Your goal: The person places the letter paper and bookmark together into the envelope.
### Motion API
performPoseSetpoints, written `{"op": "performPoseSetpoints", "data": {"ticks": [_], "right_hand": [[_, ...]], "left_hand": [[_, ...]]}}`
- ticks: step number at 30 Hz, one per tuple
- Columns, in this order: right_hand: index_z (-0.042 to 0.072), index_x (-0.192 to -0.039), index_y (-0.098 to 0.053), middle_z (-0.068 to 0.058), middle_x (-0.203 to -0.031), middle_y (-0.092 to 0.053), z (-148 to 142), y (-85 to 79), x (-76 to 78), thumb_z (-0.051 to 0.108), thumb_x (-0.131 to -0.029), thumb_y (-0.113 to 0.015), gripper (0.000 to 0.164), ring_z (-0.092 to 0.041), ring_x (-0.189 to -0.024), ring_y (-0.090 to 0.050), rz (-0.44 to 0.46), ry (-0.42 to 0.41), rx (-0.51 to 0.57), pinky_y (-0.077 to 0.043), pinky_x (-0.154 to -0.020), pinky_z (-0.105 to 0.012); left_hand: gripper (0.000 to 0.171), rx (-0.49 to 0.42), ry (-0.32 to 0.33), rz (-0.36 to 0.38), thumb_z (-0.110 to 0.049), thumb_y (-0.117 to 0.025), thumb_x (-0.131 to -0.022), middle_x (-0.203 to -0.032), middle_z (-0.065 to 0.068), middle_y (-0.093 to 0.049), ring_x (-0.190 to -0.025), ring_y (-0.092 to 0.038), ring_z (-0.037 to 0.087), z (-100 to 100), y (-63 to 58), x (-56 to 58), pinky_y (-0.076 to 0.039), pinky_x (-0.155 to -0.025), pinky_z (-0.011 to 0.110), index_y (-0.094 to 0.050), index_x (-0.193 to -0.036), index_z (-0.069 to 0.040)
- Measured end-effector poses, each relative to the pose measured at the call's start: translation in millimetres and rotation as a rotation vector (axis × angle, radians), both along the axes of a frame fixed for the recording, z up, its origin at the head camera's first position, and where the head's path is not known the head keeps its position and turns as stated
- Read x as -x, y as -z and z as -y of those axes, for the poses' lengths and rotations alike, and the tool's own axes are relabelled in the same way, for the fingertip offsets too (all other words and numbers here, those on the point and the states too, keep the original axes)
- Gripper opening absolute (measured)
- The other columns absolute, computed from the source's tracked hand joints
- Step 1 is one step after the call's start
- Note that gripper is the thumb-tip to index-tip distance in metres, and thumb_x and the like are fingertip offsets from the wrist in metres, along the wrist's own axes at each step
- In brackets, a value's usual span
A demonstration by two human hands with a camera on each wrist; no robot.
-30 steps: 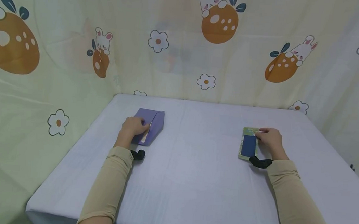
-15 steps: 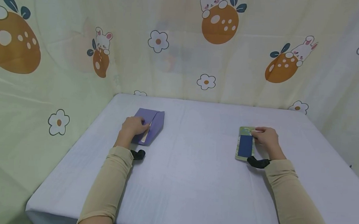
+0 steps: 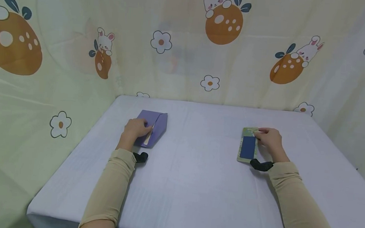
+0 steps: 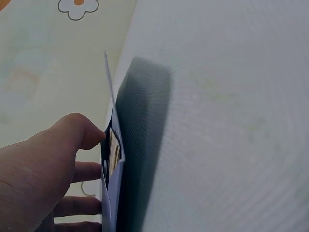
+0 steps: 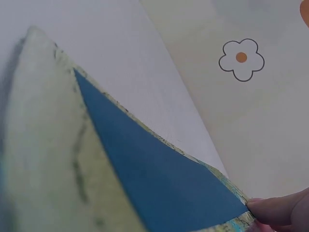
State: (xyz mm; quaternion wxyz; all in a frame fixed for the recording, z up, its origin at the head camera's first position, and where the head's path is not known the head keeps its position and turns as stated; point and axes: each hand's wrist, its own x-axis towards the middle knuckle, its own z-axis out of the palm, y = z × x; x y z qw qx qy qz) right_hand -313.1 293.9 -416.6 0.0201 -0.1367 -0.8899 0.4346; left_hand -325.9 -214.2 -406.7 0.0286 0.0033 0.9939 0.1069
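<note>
While a purple paper envelope [image 3: 160, 125] of beige slips [image 4: 114, 157] is gripped by left fingers [image 4: 79, 205], a flat, blue-panelled green rectangle [image 3: 247, 147] is pinched by right fingers [image 5: 275, 209].

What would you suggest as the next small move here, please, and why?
I would probably bring the green-and-blue piece a little left, toward the purple envelope. The right grip already pinches its edge, the left grip holds the envelope, whose opening shows, and white cloth lies between the two.
</note>
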Motion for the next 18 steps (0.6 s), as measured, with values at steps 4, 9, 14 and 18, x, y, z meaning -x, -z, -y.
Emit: {"op": "performPoseSetpoints", "data": {"ticks": [4,9,14,18], "right_hand": [[-0.003,-0.132,-0.052,-0.024,-0.122,-0.060,1.0,-0.5,-0.2,0.024,-0.091,-0.057,0.050,0.003,-0.064,-0.057,-0.015,0.005,-0.005,-0.049,-0.058,-0.016],[-0.003,-0.132,-0.052,-0.024,-0.122,-0.061,3.5,-3.0,-1.2,0.023,-0.090,-0.056,0.049,0.006,-0.061,-0.057,-0.037,0.002,-0.006,-0.049,-0.057,-0.015],[-0.003,-0.133,-0.051,-0.024,-0.124,-0.059,5.6,-3.4,-0.9,0.023,-0.091,-0.056,0.050,0.008,-0.059,-0.055,-0.045,0.011,0.018,-0.049,-0.058,-0.014],[-0.002,-0.134,-0.051,-0.024,-0.124,-0.059,6.7,-2.5,-0.2,0.023,-0.091,-0.056,0.050,0.009,-0.057,-0.054,-0.047,0.021,0.031,-0.050,-0.059,-0.014]], "left_hand": [[0.059,0.000,0.003,-0.001,-0.050,-0.046,-0.090,-0.135,0.019,-0.055,-0.123,-0.047,0.045,-0.7,-1.1,-0.3,-0.043,-0.096,0.054,-0.054,-0.134,-0.010],[0.059,-0.006,0.002,-0.004,-0.050,-0.047,-0.090,-0.135,0.019,-0.055,-0.124,-0.047,0.045,-0.4,-1.9,-1.0,-0.043,-0.096,0.055,-0.054,-0.134,-0.011],[0.059,-0.011,-0.001,-0.004,-0.049,-0.047,-0.091,-0.135,0.019,-0.054,-0.124,-0.047,0.045,-1.0,-2.9,-1.7,-0.043,-0.096,0.055,-0.053,-0.134,-0.010],[0.058,-0.014,-0.003,0.000,-0.048,-0.048,-0.091,-0.135,0.020,-0.054,-0.124,-0.047,0.045,-2.1,-4.3,-2.4,-0.043,-0.096,0.055,-0.053,-0.134,-0.009]]}}
